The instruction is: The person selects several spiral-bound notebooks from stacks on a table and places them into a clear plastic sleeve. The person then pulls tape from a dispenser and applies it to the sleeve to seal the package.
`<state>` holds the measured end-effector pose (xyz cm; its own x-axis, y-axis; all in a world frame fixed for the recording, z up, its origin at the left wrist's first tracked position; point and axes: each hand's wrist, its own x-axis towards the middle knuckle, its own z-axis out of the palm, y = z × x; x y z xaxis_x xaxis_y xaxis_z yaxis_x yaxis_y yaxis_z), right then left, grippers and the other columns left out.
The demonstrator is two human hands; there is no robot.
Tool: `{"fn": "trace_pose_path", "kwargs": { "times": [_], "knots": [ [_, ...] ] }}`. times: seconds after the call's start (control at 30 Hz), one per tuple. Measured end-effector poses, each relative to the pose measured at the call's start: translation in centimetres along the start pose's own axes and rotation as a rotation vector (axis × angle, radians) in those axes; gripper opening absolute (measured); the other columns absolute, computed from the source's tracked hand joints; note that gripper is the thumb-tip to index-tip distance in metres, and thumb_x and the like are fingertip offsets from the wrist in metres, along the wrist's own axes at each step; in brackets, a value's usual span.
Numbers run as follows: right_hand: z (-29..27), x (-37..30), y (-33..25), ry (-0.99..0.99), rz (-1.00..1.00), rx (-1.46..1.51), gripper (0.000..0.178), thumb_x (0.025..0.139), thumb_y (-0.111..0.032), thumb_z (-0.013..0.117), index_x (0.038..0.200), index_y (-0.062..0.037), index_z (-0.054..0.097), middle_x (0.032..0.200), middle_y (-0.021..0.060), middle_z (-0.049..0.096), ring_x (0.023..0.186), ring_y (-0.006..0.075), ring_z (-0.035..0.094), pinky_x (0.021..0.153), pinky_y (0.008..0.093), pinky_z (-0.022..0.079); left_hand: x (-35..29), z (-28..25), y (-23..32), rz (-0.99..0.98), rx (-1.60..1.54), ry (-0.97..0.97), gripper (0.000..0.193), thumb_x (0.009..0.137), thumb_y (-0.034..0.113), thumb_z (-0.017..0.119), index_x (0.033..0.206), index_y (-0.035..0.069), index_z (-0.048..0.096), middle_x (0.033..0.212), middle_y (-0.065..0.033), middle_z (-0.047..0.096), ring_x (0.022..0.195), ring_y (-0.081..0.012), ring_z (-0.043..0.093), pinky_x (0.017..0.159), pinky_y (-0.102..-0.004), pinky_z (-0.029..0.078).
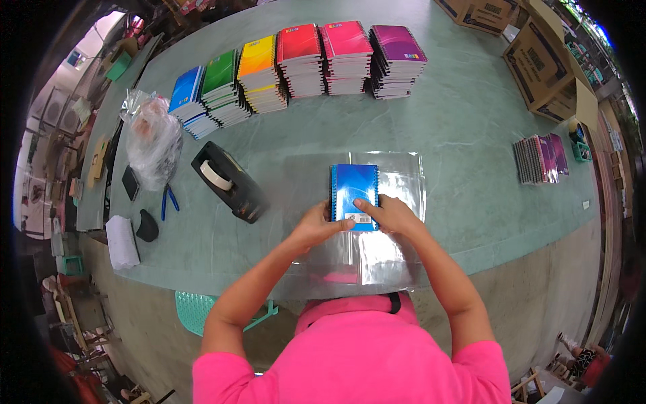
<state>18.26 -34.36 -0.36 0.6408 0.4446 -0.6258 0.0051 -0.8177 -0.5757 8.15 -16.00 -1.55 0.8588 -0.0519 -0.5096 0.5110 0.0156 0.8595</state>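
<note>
A blue spiral notebook [355, 185] with a white barcode label near its lower edge is held between my two hands, above clear plastic sheets [402, 182] at the table's front. My left hand [317, 225] grips its lower left side, the thumb lying across the label. On the lower right side is my right hand [395, 214], its thumb pressing on the cover and its other fingers hidden beneath. A black tape dispenser [232, 185] with a roll of pale tape stands to the left of the sheets.
Stacks of blue [185, 91], green [219, 75], yellow [257, 57], red [299, 44], pink [346, 40] and purple notebooks [398, 47] line the back. At left lie a crumpled plastic bag [153, 145] and blue-handled pliers [169, 200]. Wrapped purple notebooks [538, 160] and cardboard boxes [542, 67] are at right.
</note>
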Motion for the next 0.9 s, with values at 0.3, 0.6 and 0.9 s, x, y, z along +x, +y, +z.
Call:
{"fn": "trace_pose_path", "kwargs": {
  "times": [0.3,0.6,0.9],
  "knots": [
    [-0.8,0.4,1.8,-0.011,-0.056,0.041,0.089,0.074,-0.078,0.034,0.081,0.0068,0.060,0.060,0.0172,0.059,0.069,0.0280,0.064,0.068,0.0388,0.048,-3.5,4.4,1.4,0.474,0.289,0.520,0.033,0.081,0.022,0.066,0.103,0.000,0.054,0.093,-0.0123,0.058,0.086,-0.0209,0.057,0.073,-0.0318,0.046],
    [-7.7,-2.3,5.4,0.267,-0.172,0.263,0.066,0.085,-0.062,0.039,0.075,0.0000,0.059,0.064,0.0110,0.059,0.062,0.0199,0.058,0.060,0.0331,0.045,1.7,15.3,-4.8,0.809,0.955,0.334,0.025,0.072,0.026,0.068,0.068,0.008,0.051,0.068,-0.0060,0.052,0.068,-0.0217,0.054,0.057,-0.0336,0.044],
    [-6.7,-7.5,13.8,-0.087,0.038,0.684,0.062,0.087,-0.059,0.040,0.085,0.0005,0.059,0.073,0.0100,0.062,0.063,0.0164,0.060,0.057,0.0281,0.049,2.1,15.0,-5.7,0.813,0.907,0.360,0.017,0.079,0.019,0.062,0.073,0.007,0.051,0.068,-0.0069,0.051,0.065,-0.0230,0.054,0.055,-0.0339,0.044]
  ]
}}
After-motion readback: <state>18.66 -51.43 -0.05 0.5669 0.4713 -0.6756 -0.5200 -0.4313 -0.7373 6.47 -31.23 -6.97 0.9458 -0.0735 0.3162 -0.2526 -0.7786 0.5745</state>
